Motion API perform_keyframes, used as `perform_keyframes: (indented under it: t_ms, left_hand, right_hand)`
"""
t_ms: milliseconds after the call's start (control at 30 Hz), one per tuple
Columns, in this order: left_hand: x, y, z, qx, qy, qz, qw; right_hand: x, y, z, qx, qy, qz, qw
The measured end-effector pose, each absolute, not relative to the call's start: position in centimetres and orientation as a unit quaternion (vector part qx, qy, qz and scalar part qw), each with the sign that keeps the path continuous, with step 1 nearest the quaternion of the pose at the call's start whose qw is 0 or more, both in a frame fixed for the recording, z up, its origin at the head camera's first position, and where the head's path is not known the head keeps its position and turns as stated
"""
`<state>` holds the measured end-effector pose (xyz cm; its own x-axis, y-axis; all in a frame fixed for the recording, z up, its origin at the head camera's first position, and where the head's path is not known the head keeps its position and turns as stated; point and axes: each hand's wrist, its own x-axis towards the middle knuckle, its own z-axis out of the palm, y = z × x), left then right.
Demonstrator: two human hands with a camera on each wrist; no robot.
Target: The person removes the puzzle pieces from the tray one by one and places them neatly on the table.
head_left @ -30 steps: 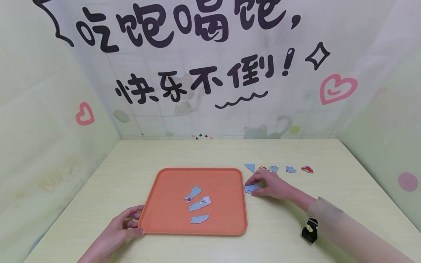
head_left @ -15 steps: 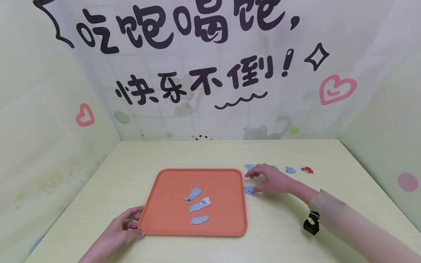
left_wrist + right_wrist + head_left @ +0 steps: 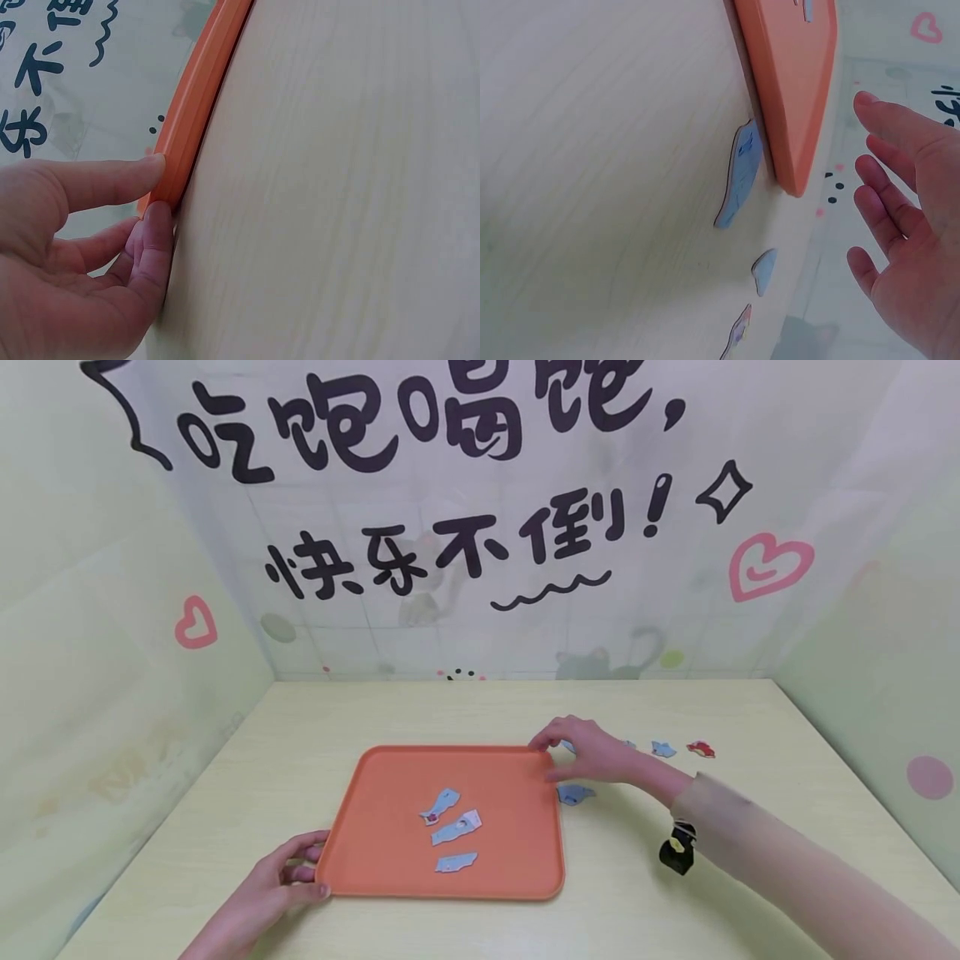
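An orange tray (image 3: 382, 860) lies on the table, bearing three blue printed cardboard puzzle pieces (image 3: 456, 862). My left hand (image 3: 277, 881) holds its near left corner; in the left wrist view, the thumb (image 3: 120, 184) and fingers pinch the tray's edge (image 3: 187, 120). Over the far right corner hovers my right hand (image 3: 588, 753), thumb and fingers parted and nothing between them. Below that hand, a larger blue puzzle piece (image 3: 576, 795) rests right by the tray's right edge, and the right wrist view shows this blue piece (image 3: 741, 176) beside the rim.
A row of pieces lies behind and right of the tray, including a blue piece (image 3: 663, 749) and a red piece (image 3: 701, 749); my right hand hides part of the row. A printed backdrop (image 3: 480, 635) stands behind the table (image 3: 420, 710).
My right hand has let go of the larger blue piece by the tray, then lifted and moved left and away to the far right corner. The left hand stays on the tray.
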<state>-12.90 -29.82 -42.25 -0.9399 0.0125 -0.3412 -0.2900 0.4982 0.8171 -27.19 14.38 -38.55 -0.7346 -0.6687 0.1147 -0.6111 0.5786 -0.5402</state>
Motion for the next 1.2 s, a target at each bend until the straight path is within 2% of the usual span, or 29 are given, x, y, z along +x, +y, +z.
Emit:
perform_keyframes:
  t_ms: [500,1000,1200]
  left_hand:
    - [-13.1,-29.9,-42.3,-0.084,0.854,0.49,0.155]
    - [-12.9,-29.8,-42.3,-0.081,0.852,0.494,0.151]
    - [-12.9,-29.8,-42.3,-0.083,0.854,0.491,0.151]
  right_hand:
    - [-26.9,8.7,-38.6,-0.388,0.879,-0.254,0.111]
    - [-25.2,4.2,-39.7,-0.46,0.864,-0.176,0.103]
    - [-24.8,3.6,-40.3,-0.449,0.874,-0.147,0.115]
